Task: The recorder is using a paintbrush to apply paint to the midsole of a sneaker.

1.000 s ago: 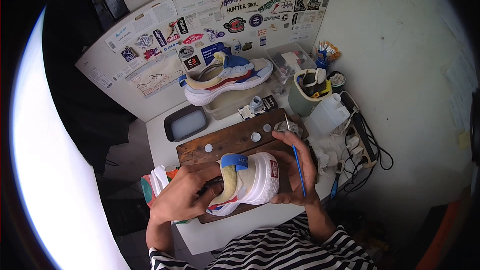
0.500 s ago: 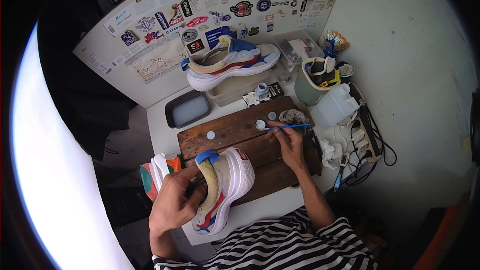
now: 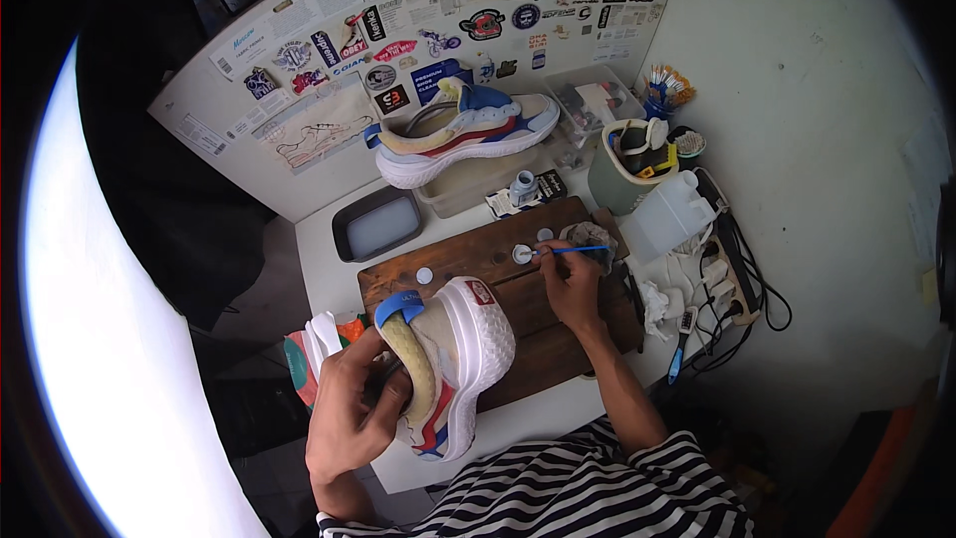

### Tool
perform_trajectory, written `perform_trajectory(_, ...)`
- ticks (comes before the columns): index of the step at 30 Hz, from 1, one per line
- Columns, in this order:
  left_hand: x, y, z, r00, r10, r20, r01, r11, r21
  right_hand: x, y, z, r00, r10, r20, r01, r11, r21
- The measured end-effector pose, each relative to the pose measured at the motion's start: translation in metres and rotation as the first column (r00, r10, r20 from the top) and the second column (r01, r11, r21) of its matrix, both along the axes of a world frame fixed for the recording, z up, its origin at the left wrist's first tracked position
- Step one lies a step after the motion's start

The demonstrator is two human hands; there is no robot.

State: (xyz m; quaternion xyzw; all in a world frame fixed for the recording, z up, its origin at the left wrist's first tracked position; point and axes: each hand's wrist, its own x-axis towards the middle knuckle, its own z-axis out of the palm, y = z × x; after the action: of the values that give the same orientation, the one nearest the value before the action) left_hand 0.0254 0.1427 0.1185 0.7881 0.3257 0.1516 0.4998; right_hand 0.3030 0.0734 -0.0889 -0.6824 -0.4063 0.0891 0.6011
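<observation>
My left hand (image 3: pixel 351 403) grips a sneaker (image 3: pixel 466 359) by its opening, some fingers hidden inside. The shoe is tilted, its heel pointing away from me and its white sole facing right. It has a cream collar, a blue heel tab and red and blue side trim. Between the fingertips of my right hand (image 3: pixel 573 289) is a thin blue paintbrush (image 3: pixel 578 249). Its tip is at a small white cap-like dish (image 3: pixel 522 254) on the dark wooden board (image 3: pixel 538 314). Two more small round pale pieces (image 3: pixel 424 276) lie on the board, with a crumpled grey cloth (image 3: pixel 590 237) beside the brush handle.
A matching sneaker (image 3: pixel 463 134) rests on a clear plastic box (image 3: pixel 448 201) at the back. Nearby stand a dark tray of liquid (image 3: pixel 376 226), a small open bottle (image 3: pixel 523 187) and a green bin (image 3: pixel 619 179). At right are a white jug (image 3: pixel 669 211), a blue-handled brush (image 3: pixel 681 347) and cables.
The sneaker in my left hand has turned and risen slightly, showing more of its heel and sole. My right hand has shifted the brush tip slightly, into the small dish.
</observation>
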Motion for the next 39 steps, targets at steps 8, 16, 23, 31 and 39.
perform_trajectory(8, 0.007, -0.014, -0.016, 0.882, 0.208, 0.423, -0.169, 0.977, -0.128, 0.001, 0.003, 0.005, 0.990, -0.007, 0.140, 0.009, 1.000, -0.014)
perform_trajectory(16, 0.021, -0.012, -0.024, 0.843, 0.232, 0.486, -0.152, 0.968, -0.199, 0.005, -0.002, 0.007, 0.994, -0.016, 0.109, 0.017, 1.000, -0.003)
perform_trajectory(23, 0.038, -0.007, -0.028, 0.856, 0.161, 0.491, -0.014, 0.957, -0.289, 0.021, -0.045, 0.110, 0.849, 0.211, -0.485, 0.036, 0.892, 0.451)
perform_trajectory(31, 0.058, 0.025, -0.017, 0.931, -0.286, 0.227, 0.336, 0.914, -0.228, -0.004, -0.055, 0.195, 0.769, 0.640, -0.001, -0.543, 0.654, 0.526)
perform_trajectory(39, 0.079, 0.019, -0.013, 0.886, -0.427, 0.183, 0.449, 0.887, -0.104, -0.023, -0.060, 0.174, 0.801, 0.599, 0.006, -0.504, 0.669, 0.546)
